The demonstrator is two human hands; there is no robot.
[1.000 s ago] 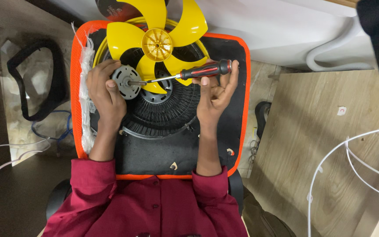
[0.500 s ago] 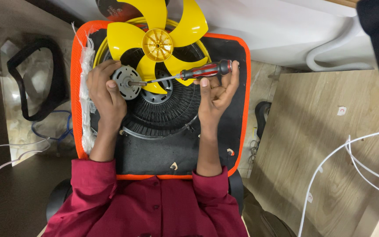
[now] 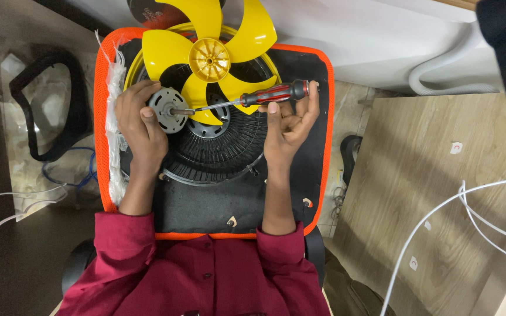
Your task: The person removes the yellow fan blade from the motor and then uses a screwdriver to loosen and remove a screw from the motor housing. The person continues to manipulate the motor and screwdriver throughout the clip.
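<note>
Left hand [image 3: 142,126] wrapped around a small grey fan motor [image 3: 164,110] at centre left of the frame, fingers curled over its round casing and thumb pressed on its face, seemingly to keep the body from turning while the tool works on it. Right hand [image 3: 288,123] just right of centre, pinching the red-and-black handle of a screwdriver [image 3: 253,98] between thumb and fingertips, remaining fingers fanned loosely upward, a light grip suited to twirling rather than forcing. Shaft laid almost level, running left from the handle, tip meeting the motor at or beside its stub shaft; exact contact point too small to tell. Directly above, a yellow fan blade [image 3: 209,58] resting face up at top centre, one blade passing under the screwdriver shaft, hub free of the motor, apparently parked within reach. Beneath both hands, a black round fan grille [image 3: 218,158] lying flat, ribs radiating from its middle, with a yellow rim [image 3: 133,64] peeking out at upper left. All of it carried on a black pad with an orange border [image 3: 323,117] serving as the surface, set across the lap, likely to hold loose parts. White frayed fabric [image 3: 112,117] along the pad's left edge. Maroon sleeves at the bottom. To the right, a wooden board [image 3: 428,187] and white cables [image 3: 440,216] on the floor; at far left, a black strap [image 3: 24,99] over clear plastic.
</note>
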